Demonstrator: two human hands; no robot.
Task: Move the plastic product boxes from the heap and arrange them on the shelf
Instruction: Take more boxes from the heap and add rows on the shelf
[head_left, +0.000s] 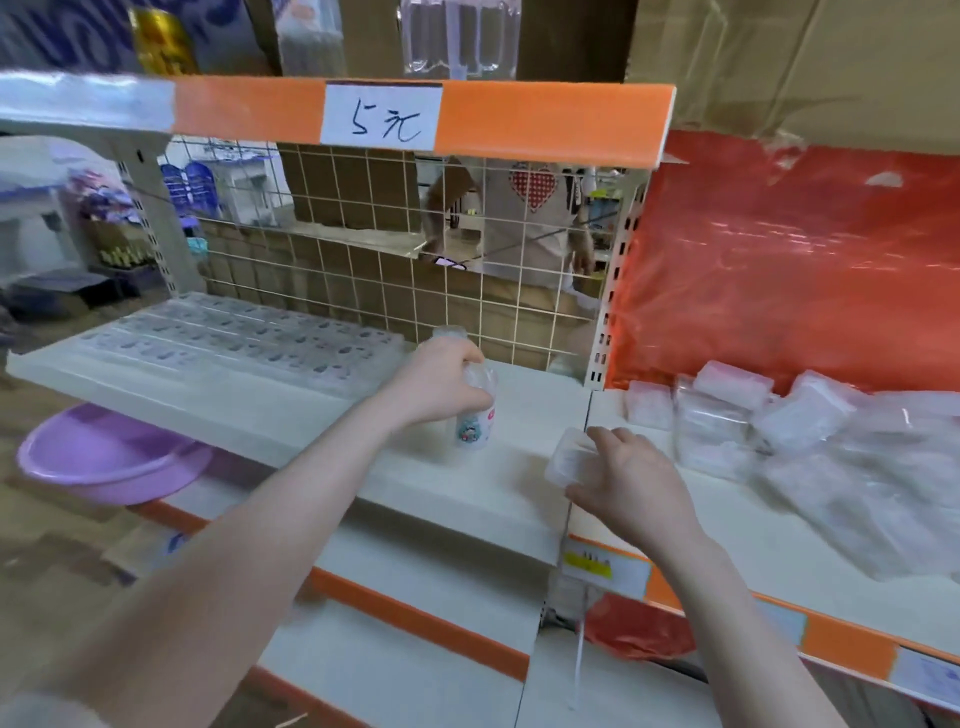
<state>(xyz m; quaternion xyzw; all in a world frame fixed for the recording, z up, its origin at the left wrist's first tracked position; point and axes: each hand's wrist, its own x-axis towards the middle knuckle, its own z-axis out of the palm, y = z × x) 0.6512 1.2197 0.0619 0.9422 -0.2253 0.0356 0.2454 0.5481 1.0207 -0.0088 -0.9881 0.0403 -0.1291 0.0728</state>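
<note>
A heap of clear plastic product boxes in thin wrap lies on the right shelf section. Rows of the same boxes lie flat on the left part of the white shelf. My right hand is closed around one clear plastic box above the seam between the two shelf sections. My left hand grips a small clear bottle with a printed label, standing upright on the middle of the shelf.
A wire grid back panel closes the shelf behind; a person stands beyond it. An orange price strip with a handwritten tag runs overhead. A purple basin sits lower left. Red plastic sheet hangs behind the heap.
</note>
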